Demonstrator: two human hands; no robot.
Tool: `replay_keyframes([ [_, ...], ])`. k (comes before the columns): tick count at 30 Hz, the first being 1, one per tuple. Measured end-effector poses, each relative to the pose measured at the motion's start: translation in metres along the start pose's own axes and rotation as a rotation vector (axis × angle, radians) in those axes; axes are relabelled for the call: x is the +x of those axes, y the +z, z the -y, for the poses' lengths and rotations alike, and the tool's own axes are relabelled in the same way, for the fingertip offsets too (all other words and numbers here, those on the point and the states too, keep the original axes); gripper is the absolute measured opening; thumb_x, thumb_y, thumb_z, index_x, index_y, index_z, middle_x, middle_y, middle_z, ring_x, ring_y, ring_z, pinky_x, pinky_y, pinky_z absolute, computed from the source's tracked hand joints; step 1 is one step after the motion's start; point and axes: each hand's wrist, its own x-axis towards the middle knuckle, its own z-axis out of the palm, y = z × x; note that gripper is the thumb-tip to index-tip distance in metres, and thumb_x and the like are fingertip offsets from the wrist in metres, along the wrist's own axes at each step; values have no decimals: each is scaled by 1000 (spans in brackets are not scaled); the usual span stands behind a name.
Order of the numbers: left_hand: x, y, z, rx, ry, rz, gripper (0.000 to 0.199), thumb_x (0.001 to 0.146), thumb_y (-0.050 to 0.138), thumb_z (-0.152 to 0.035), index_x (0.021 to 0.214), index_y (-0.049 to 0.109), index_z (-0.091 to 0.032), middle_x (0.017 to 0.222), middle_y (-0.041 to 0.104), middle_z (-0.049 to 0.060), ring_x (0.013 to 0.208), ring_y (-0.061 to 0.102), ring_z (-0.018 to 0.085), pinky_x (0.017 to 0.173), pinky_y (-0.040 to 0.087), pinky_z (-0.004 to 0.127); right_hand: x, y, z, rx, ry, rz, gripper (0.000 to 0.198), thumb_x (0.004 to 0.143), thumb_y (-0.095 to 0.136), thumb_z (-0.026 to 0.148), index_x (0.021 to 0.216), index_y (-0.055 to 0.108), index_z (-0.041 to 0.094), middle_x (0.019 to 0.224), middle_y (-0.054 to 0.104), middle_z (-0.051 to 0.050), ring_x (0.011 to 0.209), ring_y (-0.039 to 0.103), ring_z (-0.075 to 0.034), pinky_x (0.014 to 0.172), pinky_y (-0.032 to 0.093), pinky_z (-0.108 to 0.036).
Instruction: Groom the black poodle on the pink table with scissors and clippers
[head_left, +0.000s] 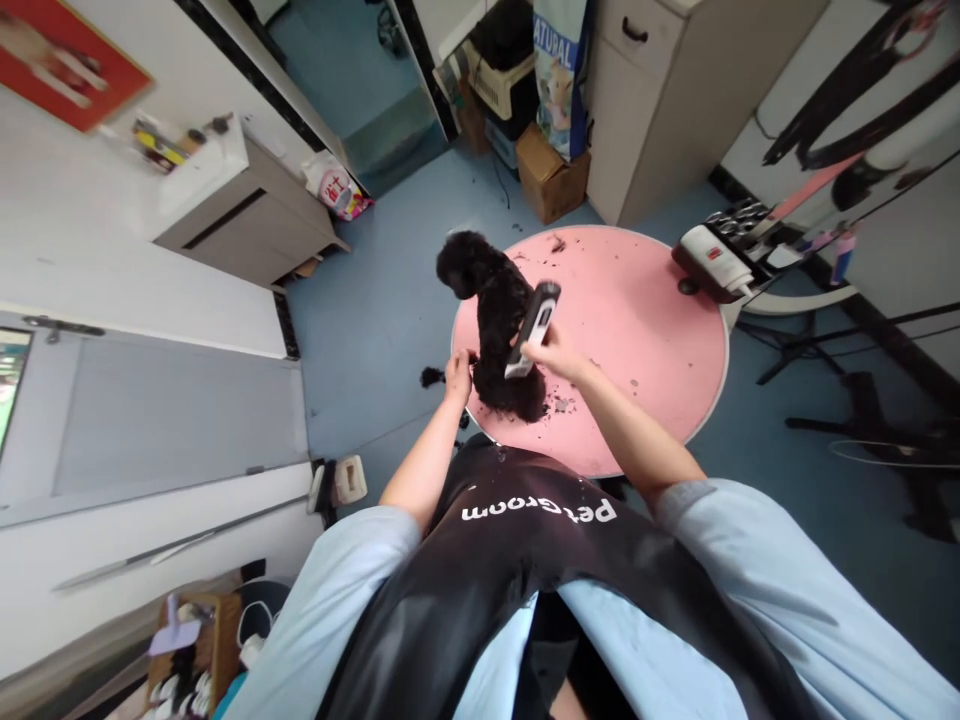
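Observation:
A black dog (pixel 491 300) stands or sits at the left edge of the round pink grooming table (pixel 630 330), its head turned to the left. My right hand (pixel 553 352) is wrapped round a black and white hair clipper (pixel 541 312), whose lower end rests against the dog's back near the rump. Beside the dog's left flank is my left hand (pixel 459 376), its fingers drawn together close to the dark fur. What those fingers hold, if anything, is hidden. Loose black hair clippings (pixel 561 405) lie on the pink top around the dog.
A black and white machine (pixel 712 262) stands at the table's right edge, beside a metal arm. Tufts of black hair (pixel 432 377) lie on the blue floor to the left. Behind the table are a cardboard box (pixel 551 175) and a grey cabinet (pixel 645 110).

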Motion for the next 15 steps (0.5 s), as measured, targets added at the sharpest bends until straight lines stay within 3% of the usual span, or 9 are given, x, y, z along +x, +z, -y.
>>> replay_keyframes([
  [2,-16,-12,21,-54,-48,-22,32,85,46,-37,65,58,-16,70,62,4,70,56,14,74,46,27,-30,13,0,-133,-39,114,33,67,67,35,93,60,17,85,69,-6,75,65,-19,68,52,-32],
  [4,-36,-16,43,-137,-143,81,28,82,46,-33,65,59,-15,68,62,3,67,56,13,72,46,27,-52,22,0,-235,-77,138,31,67,68,33,93,63,17,82,69,-5,72,65,-18,68,52,-31],
  [6,-53,-14,59,-204,-214,195,25,79,48,-32,69,62,-15,68,63,3,66,58,14,72,48,28,-59,26,3,-279,-96,12,30,70,64,33,95,63,17,82,69,-5,71,64,-18,67,52,-31],
  [8,-63,-9,64,-220,-224,207,29,81,46,-35,71,64,-14,70,64,5,67,59,15,73,48,30,-58,29,7,-315,-91,-112,29,72,62,32,97,63,17,84,69,-6,72,64,-18,67,52,-31],
  [10,-62,-7,58,-148,-166,156,34,83,43,-37,68,63,-14,70,65,7,69,60,17,75,49,33,-57,30,11,-380,-62,-39,28,70,63,31,94,63,17,81,68,-5,70,63,-17,66,51,-30],
  [13,-40,-9,37,6,50,21,36,85,42,-40,74,65,-14,82,68,9,84,63,20,85,48,34,-61,25,16,-434,49,226,22,63,67,31,80,63,17,69,66,-2,62,61,-17,60,49,-28],
  [15,-17,-9,22,3,189,45,39,87,42,-44,95,66,-14,107,66,11,104,60,21,96,44,34,-51,15,20,-364,129,150,21,66,64,35,76,60,17,68,65,-3,59,59,-15,55,47,-26],
])
